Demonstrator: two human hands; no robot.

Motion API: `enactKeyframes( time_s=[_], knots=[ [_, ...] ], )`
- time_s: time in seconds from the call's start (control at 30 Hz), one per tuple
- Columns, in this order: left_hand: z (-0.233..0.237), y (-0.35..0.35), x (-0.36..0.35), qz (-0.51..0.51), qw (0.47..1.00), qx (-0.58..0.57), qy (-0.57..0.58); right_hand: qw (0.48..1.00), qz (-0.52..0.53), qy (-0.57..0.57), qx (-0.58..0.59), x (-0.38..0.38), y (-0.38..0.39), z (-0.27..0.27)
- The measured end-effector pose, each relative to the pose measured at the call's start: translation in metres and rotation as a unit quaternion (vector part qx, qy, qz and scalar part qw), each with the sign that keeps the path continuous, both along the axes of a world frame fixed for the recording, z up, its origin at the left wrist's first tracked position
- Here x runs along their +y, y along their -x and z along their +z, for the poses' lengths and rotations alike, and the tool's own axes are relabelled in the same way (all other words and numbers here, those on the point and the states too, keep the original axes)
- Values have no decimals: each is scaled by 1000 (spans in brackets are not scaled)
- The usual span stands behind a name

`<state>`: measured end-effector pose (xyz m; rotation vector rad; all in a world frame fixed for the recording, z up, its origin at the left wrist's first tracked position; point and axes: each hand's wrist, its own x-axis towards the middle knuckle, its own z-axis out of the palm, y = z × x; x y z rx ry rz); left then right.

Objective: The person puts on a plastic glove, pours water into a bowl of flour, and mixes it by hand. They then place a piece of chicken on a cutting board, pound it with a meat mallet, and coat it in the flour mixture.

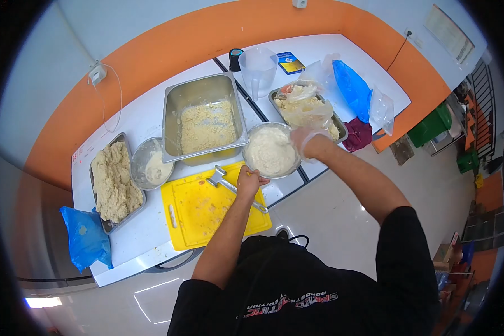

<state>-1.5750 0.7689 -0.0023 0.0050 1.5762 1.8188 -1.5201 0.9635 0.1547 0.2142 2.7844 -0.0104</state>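
A metal bowl of white flour [271,150] sits at the table's front edge, right of the yellow cutting board. My left hand [250,182] is closed on the near left part of its rim. My right hand [308,141], in a clear plastic glove, is at the bowl's right rim; its fingers are blurred. Just past it lies a metal tray of pale, crumbly food [336,130], partly covered by clear plastic. A metal meat mallet [223,180] rests on the yellow cutting board [199,215], close to my left hand.
Behind the board stands a deep steel pan [176,92] with pale crumbs. To the left are a smaller bowl [141,162] with white powder, a tray of breaded pieces [115,185] and a blue bag [85,238]. A clear jug [259,70] and another blue bag [353,89] stand farther back.
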Motion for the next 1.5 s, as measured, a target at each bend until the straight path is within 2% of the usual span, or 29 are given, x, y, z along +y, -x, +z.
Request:
enactKeyframes(
  time_s=[0.07,0.13,0.17,0.2,0.3,0.33,0.4,0.43,0.5,0.53,0.6,0.67,0.73,0.8,0.87,1.0,1.07,1.1,1.17,1.2,1.27,1.3,1.37,1.43,1.5],
  knots=[
    [0,-2,2,7,1000,-10,-8,999,-6,-15,-42,-5,-5,10],
    [1,-4,4,-12,1000,0,8,984,128,-20,-119,-12,0,-6],
    [3,-5,4,-12,1000,1,6,993,89,15,-76,-16,5,-13],
    [4,-5,4,-12,1000,-5,-1,993,90,13,-74,-16,10,-15],
    [2,-2,0,-8,1000,-10,-3,999,31,-29,34,-11,16,-16],
    [1,-2,0,-4,1000,-13,-6,999,30,-27,35,-12,8,1],
    [0,-1,0,-9,1000,-10,6,999,-20,-30,-37,-10,-7,32],
    [-1,-2,0,-13,1000,-8,18,998,-19,-33,-40,-7,-10,27],
    [-6,-4,3,-12,1000,-1,14,987,130,-47,-81,0,-12,1],
    [-8,-4,5,-12,1000,8,10,987,131,-50,-81,2,-4,-18],
    [2,-5,4,-19,1000,7,21,973,224,-48,-42,-1,16,-41],
    [8,-6,0,-28,999,6,39,978,203,-48,0,3,20,-38],
    [-5,-4,3,4,1000,-19,9,1000,-2,-8,25,1,10,-8],
    [-3,-6,3,0,1000,-16,22,1000,-16,-18,-4,3,-4,8],
    [0,-5,4,1,999,-14,31,990,88,-65,-87,4,-11,6],
    [6,-6,1,-24,999,-3,34,988,148,-15,-46,0,9,-37],
    [6,-7,-1,-32,999,-5,36,997,66,-33,22,7,22,-52],
    [6,-7,-1,-18,999,-8,31,997,65,-30,23,7,20,-44],
    [2,-7,-1,-7,1000,-11,29,999,-20,-40,28,9,6,-16],
    [1,-7,0,-3,1000,-14,23,999,-20,-40,28,9,-1,-12],
    [-1,-6,2,5,1000,-19,13,995,64,-51,-49,8,-14,-6],
    [-1,-6,3,-3,1000,-17,7,983,164,-55,-61,17,-8,-30],
    [1,-5,5,-11,1000,-12,-1,981,183,-48,-45,19,7,-54],
    [2,-5,2,-13,1000,-17,-5,978,204,-38,-27,17,13,-50],
    [3,-4,0,-3,1000,-20,0,999,-26,-3,24,20,10,-45]
  ],
)
